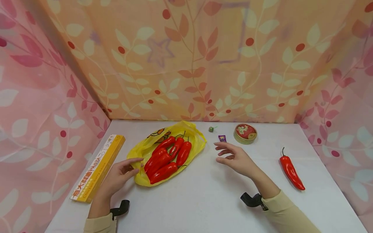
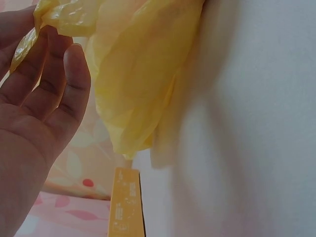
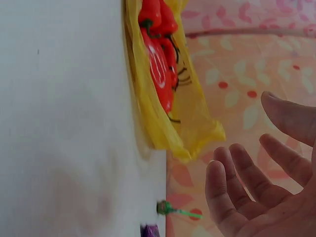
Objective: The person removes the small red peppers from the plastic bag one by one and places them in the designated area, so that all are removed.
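Observation:
My left hand (image 1: 115, 178) is at the left edge of a yellow plastic bag (image 1: 195, 137), pinching its rim between thumb and fingers. In the left wrist view, a fold of the bag (image 2: 143, 69) passes between the thumb and fingertips. Several glossy red chili peppers (image 1: 158, 165) lie inside the open bag. To the right of the bag, my right hand (image 1: 237, 158) hovers over the table with relaxed, slightly bent fingers and holds nothing. Another red chili pepper (image 1: 292, 173) lies alone on the right side of the table.
A yellow-and-white pasta box (image 1: 99, 168) lies at the left. Toward the back are a small lollipop (image 1: 211, 129) with a green stick, a little purple packet (image 1: 222, 138) and a round red-lidded tin (image 1: 245, 133). Patterned cloth walls stand at the back and both sides.

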### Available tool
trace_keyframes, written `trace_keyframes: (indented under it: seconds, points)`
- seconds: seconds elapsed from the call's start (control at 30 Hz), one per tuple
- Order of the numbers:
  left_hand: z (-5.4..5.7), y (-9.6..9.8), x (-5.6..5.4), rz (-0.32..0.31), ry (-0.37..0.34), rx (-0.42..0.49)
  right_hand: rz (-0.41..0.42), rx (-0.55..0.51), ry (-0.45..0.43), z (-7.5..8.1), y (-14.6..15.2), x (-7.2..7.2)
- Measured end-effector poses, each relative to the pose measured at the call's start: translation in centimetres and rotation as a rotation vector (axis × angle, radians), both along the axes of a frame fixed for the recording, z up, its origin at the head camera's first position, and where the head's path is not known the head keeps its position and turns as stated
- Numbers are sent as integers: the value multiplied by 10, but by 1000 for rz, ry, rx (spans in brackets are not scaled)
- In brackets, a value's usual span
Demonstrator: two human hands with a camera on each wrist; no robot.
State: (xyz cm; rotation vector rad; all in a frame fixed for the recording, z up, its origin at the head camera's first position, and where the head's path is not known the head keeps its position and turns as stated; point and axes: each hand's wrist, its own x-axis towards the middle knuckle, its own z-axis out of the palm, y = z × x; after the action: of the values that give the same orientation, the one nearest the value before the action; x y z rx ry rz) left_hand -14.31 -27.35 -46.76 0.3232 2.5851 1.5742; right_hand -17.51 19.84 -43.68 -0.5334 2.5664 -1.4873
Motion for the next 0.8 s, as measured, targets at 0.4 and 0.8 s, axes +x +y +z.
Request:
trace_keyframes:
  seconds: [0.4, 0.8]
  points:
    - [-1, 2, 1, -16, 3, 32, 91, -52, -62, -9, -51, -1]
    - [-3, 1, 0, -22, 12, 37, 155, -91, -71, -18, -94, -5]
